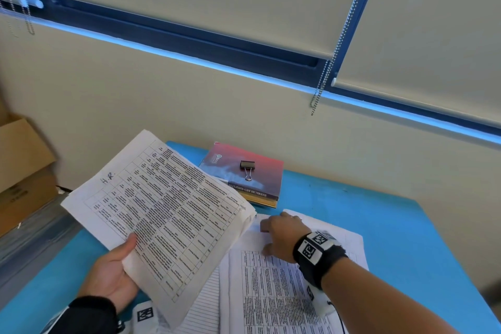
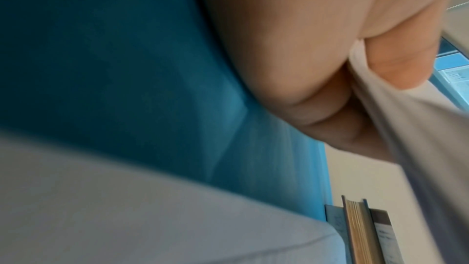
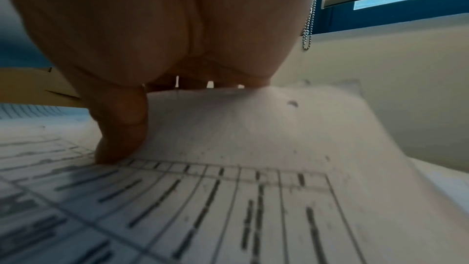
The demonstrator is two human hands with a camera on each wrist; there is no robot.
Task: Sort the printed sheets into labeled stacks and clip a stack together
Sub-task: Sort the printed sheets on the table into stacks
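Observation:
My left hand grips a bundle of printed table sheets marked "H.R.", raised and tilted over the table's left side. The left wrist view shows the thumb on top of that bundle and the fingers beneath it. My right hand is on the printed sheets that lie on the blue table. In the right wrist view the thumb presses the top sheet, which bows up to the curled fingers at its far edge. A black binder clip lies loose on a red book.
A lined sheet lies under the printed ones. The book stands at the table's back edge against the wall. A cardboard box sits on the floor to the left. A blind's bead chain hangs by the window.

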